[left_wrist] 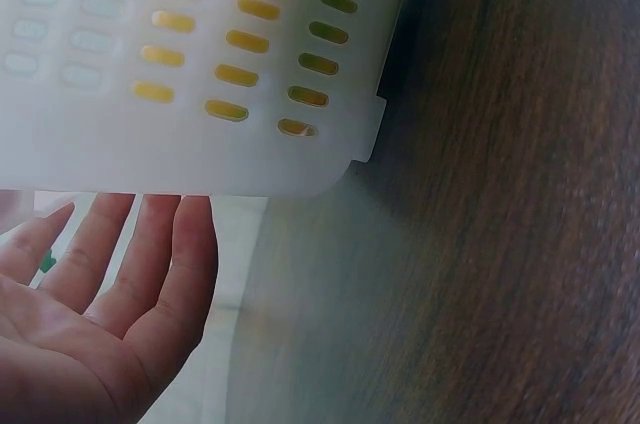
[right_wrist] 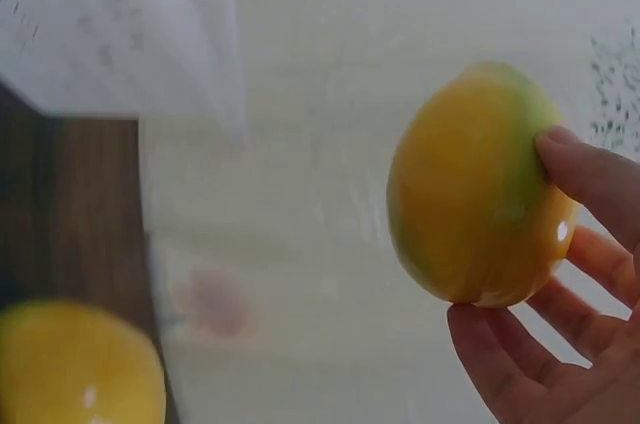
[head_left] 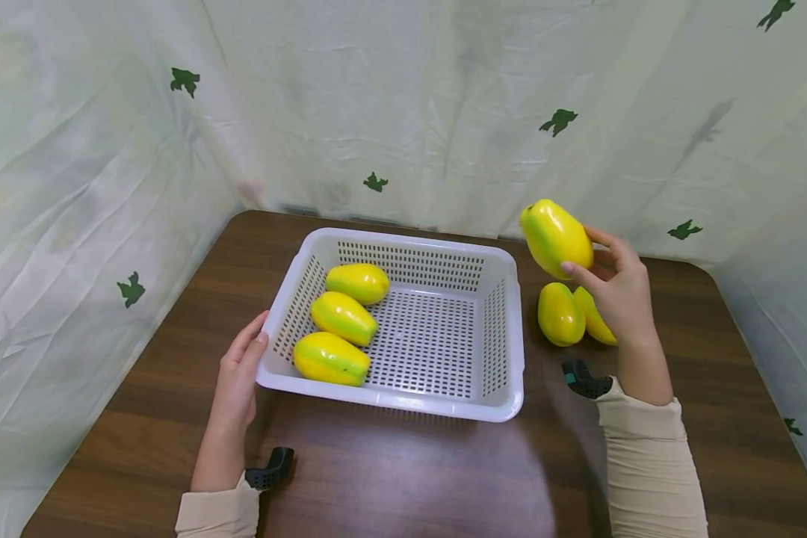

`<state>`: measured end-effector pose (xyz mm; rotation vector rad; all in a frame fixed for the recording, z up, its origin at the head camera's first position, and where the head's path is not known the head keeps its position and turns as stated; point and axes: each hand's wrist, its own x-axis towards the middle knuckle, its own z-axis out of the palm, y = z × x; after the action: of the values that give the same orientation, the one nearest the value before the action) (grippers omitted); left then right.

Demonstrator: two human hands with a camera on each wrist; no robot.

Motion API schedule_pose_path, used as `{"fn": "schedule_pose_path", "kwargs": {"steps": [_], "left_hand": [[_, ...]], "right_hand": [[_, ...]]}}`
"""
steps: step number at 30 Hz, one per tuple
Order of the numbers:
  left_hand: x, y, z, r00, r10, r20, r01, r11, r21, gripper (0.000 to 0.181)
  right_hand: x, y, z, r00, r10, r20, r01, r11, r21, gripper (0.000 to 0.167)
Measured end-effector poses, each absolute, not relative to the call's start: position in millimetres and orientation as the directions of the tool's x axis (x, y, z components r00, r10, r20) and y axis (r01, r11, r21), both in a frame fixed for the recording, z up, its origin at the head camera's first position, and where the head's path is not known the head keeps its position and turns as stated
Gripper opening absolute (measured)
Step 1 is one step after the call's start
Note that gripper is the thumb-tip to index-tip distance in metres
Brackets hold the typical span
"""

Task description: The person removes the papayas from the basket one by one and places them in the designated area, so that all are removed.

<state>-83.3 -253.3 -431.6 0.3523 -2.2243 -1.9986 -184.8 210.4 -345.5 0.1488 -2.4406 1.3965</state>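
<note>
Right hand (head_left: 622,291) is pinching a yellow fruit (head_left: 557,239) between thumb (head_left: 579,275) and fingers (head_left: 601,237), above the table (head_left: 410,478), right of the basket (head_left: 437,407); the left hand (head_left: 238,366), fingers straight, is touching the rim (head_left: 289,295). Keeping the smooth fruit firmly held and the basket steady should be serving well.

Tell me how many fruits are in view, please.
6: three fruits in the basket, two on the table, one in the right hand; more may hide behind that hand.
</note>
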Motion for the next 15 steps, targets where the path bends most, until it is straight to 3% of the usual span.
{"fn": "schedule_pose_path", "kwargs": {"steps": [15], "left_hand": [[-83.3,-253.9,-432.6,-0.961,-0.268,-0.067,-0.099,0.106,0.989,0.047]], "right_hand": [[-172.8,289.8,-385.2,-0.912,0.398,0.099,0.16,0.568,-0.807,0.061]]}}
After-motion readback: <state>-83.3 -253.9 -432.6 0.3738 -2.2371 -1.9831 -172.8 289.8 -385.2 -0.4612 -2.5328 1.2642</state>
